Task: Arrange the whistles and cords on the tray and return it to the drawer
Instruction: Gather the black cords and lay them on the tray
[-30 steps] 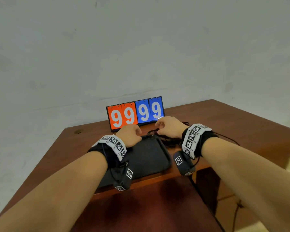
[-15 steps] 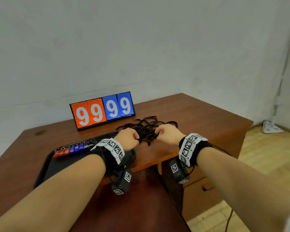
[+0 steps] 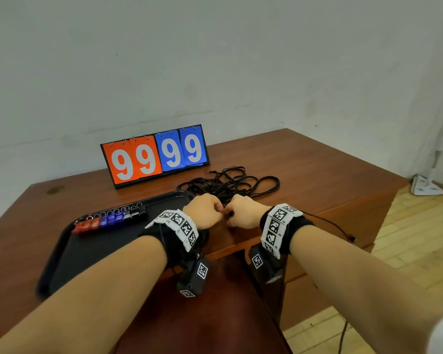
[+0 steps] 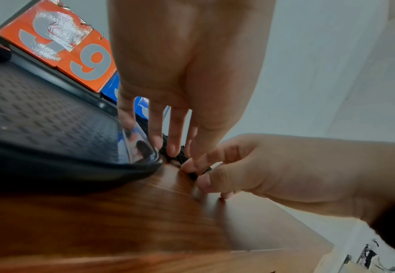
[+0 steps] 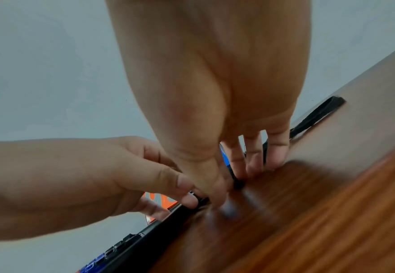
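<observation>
A black tray (image 3: 87, 254) lies on the left of the desk, with a row of red, blue and black whistles (image 3: 110, 218) along its far edge. A tangle of black cords (image 3: 230, 181) lies on the desk to the right of the tray. My left hand (image 3: 219, 209) and right hand (image 3: 229, 213) meet at the near edge of the tangle, by the tray's right corner. Both pinch one black cord (image 4: 193, 174) between thumb and fingers. In the right wrist view the cord (image 5: 202, 200) shows between the two thumbs.
A flip scoreboard (image 3: 155, 155) reading 99 99 stands at the back of the brown desk (image 3: 317, 169). A drawer unit (image 3: 330, 282) sits under the desk at the right. Wooden floor and a white stand (image 3: 427, 186) lie further right.
My hands have moved from the tray's far edge to the cord tangle and come together, pinching a cord. The head view has swung right, showing the tray and whistles at the left.
</observation>
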Motion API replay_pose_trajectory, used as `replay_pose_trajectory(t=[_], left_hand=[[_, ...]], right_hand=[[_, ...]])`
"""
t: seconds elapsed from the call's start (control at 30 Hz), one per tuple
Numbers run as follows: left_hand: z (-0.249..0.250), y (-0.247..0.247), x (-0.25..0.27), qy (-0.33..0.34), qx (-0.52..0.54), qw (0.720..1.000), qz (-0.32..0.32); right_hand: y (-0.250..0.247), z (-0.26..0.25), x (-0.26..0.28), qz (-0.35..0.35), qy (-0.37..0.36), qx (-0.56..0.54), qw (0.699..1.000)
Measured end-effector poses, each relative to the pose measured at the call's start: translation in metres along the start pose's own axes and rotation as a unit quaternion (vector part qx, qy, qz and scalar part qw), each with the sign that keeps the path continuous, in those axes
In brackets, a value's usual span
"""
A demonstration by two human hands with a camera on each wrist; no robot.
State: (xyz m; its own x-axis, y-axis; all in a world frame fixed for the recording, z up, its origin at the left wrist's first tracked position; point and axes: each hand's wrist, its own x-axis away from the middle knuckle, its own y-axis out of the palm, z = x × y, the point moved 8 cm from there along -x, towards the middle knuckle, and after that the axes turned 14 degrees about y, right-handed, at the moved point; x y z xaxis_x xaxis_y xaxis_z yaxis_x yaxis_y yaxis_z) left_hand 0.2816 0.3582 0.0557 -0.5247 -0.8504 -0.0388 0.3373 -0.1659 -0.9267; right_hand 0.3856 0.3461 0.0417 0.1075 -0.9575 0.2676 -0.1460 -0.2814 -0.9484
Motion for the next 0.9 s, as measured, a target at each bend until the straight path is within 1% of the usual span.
replay_pose_trajectory(t=[0.1,0.2,0.33,0.4,0.5,0.57,0.63,0.7,0.77,0.83,0.9], left_hand=[[-0.002,-0.001,-0.003,0.001,0.019,1.0,0.009],[0.0,-0.001,-0.004,0.005,0.034,0.999,0.018],[0.004,-0.004,-0.004,0.009,0.056,0.998,0.034],[0.006,-0.009,-0.004,0.011,0.064,0.997,0.048],[0.017,-0.022,-0.005,0.033,0.076,0.994,0.077],[0.031,-0.039,-0.007,0.068,0.098,0.985,0.122],[0.048,-0.059,-0.009,0.116,0.133,0.969,0.172],[0.061,-0.073,-0.009,0.143,0.146,0.958,0.201],[0.067,-0.086,-0.009,0.133,0.143,0.955,0.222],[0.066,-0.094,-0.01,0.101,0.15,0.954,0.239],[0.063,-0.099,-0.011,0.076,0.143,0.957,0.24]], right_hand=[[-0.004,0.002,-0.002,0.023,-0.009,-0.067,0.997],[-0.01,0.015,-0.003,0.039,0.017,-0.144,0.989],[-0.017,0.032,-0.003,0.052,0.045,-0.245,0.967],[-0.024,0.036,0.001,0.053,0.058,-0.332,0.94],[-0.048,0.031,0.012,0.056,0.024,-0.447,0.892],[-0.07,0.026,0.021,0.073,0.001,-0.498,0.864],[-0.093,0.021,0.03,0.085,-0.02,-0.542,0.836],[-0.114,0.016,0.039,0.085,-0.041,-0.577,0.811],[-0.132,0.012,0.046,0.08,-0.064,-0.61,0.786],[-0.148,0.009,0.054,0.081,-0.084,-0.631,0.767],[-0.16,0.008,0.063,0.085,-0.1,-0.648,0.75]])
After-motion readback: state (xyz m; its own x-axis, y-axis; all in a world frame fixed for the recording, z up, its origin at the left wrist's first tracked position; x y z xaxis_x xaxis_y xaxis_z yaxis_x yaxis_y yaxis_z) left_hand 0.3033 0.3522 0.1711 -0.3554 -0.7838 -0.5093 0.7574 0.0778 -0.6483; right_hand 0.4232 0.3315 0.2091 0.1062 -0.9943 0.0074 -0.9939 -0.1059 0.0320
